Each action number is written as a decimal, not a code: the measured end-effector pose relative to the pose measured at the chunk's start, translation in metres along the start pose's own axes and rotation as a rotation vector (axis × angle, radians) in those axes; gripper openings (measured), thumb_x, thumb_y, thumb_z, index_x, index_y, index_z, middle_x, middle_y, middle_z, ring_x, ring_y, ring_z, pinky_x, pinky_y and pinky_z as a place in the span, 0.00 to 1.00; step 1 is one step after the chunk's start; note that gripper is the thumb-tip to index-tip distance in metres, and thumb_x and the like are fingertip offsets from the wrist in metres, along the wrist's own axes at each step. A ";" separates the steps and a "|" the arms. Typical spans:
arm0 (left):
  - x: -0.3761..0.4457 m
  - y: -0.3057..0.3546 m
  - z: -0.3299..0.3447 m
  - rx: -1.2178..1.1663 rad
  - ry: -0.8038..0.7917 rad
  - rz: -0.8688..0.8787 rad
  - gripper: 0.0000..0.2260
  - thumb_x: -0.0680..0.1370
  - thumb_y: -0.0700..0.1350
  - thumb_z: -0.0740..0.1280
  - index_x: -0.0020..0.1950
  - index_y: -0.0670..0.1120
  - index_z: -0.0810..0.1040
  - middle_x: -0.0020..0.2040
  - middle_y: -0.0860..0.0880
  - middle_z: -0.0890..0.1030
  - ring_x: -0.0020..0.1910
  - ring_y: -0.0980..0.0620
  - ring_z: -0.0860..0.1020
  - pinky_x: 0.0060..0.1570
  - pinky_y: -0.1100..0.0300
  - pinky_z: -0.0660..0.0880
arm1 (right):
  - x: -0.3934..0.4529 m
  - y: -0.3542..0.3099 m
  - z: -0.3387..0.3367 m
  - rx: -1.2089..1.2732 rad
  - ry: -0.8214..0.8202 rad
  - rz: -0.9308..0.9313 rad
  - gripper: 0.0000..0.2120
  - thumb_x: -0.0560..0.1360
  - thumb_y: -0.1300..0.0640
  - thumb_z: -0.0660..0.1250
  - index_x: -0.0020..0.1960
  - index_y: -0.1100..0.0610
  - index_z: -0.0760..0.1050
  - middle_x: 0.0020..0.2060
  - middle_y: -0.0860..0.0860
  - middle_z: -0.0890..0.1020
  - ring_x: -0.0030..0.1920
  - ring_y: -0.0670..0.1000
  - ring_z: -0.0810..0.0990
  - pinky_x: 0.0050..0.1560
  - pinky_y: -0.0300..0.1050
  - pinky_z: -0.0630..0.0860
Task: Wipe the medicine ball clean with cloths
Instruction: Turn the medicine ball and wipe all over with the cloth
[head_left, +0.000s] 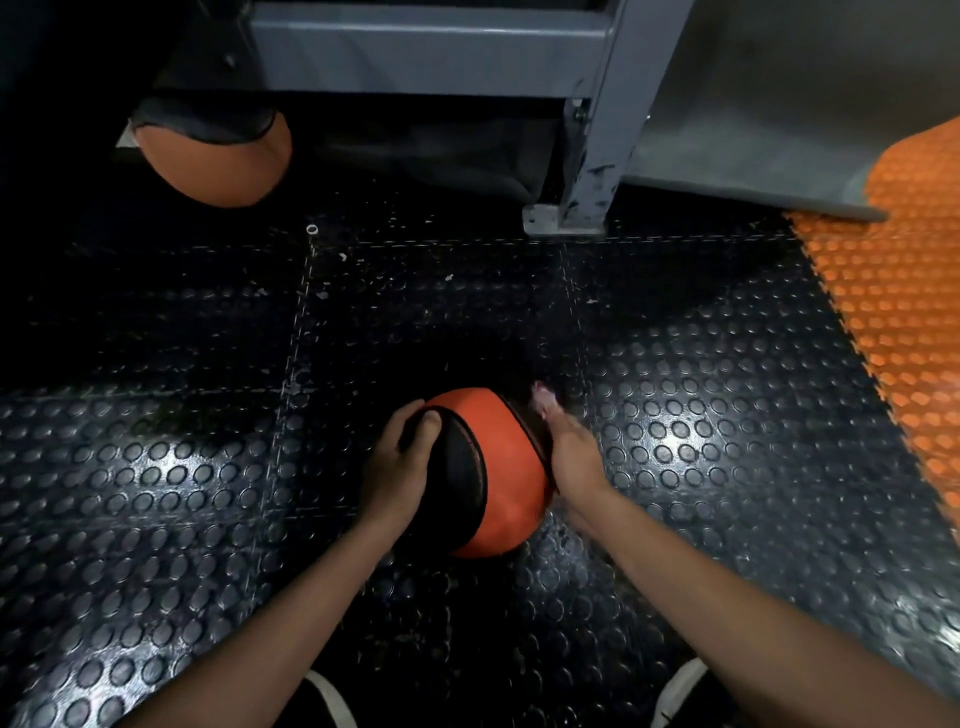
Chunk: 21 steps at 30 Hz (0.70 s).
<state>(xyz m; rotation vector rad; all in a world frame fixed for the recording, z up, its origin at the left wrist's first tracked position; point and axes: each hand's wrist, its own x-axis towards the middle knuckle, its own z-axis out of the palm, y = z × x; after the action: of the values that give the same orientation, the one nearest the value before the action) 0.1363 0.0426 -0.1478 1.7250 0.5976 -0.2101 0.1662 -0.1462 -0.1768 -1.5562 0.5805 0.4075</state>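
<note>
You had the medicine ball (488, 473) on the studded floor (727, 467) between both hands: left hand (400, 467) gripping it, right hand (571, 457) pressing a pale cloth (543, 397) against its right side

Orange-and-black medicine ball (498, 467), black round-studded floor (701, 467), orange textured mat (904, 312), grey frame (608, 119).

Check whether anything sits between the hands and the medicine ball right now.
Nothing does. The left hand lies directly on the medicine ball, and the right hand is pressed to its other side, with a pale cloth showing beyond its fingers.
</note>
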 end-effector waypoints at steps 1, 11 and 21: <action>0.001 0.000 -0.001 0.016 -0.018 0.015 0.37 0.66 0.73 0.59 0.72 0.60 0.75 0.69 0.52 0.78 0.66 0.52 0.75 0.51 0.65 0.70 | 0.003 0.004 -0.005 -0.012 -0.034 0.106 0.24 0.83 0.37 0.62 0.70 0.50 0.80 0.67 0.49 0.83 0.71 0.52 0.78 0.77 0.57 0.70; -0.024 0.012 0.007 0.362 0.235 0.073 0.34 0.74 0.67 0.57 0.77 0.54 0.71 0.75 0.46 0.71 0.72 0.44 0.70 0.68 0.50 0.69 | -0.035 -0.010 0.013 -0.025 0.174 -0.208 0.15 0.87 0.47 0.58 0.65 0.45 0.82 0.56 0.35 0.83 0.61 0.37 0.78 0.65 0.36 0.71; -0.013 0.004 0.020 0.227 0.211 0.102 0.32 0.78 0.67 0.53 0.75 0.53 0.75 0.74 0.51 0.75 0.73 0.49 0.72 0.66 0.58 0.67 | -0.019 0.007 -0.009 0.103 -0.014 0.356 0.29 0.82 0.38 0.64 0.73 0.58 0.77 0.69 0.57 0.80 0.69 0.59 0.78 0.70 0.53 0.73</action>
<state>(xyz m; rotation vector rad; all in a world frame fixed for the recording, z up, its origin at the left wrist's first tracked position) 0.1311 0.0200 -0.1432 2.0087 0.6563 -0.0238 0.1458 -0.1527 -0.1708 -1.3514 0.8587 0.6468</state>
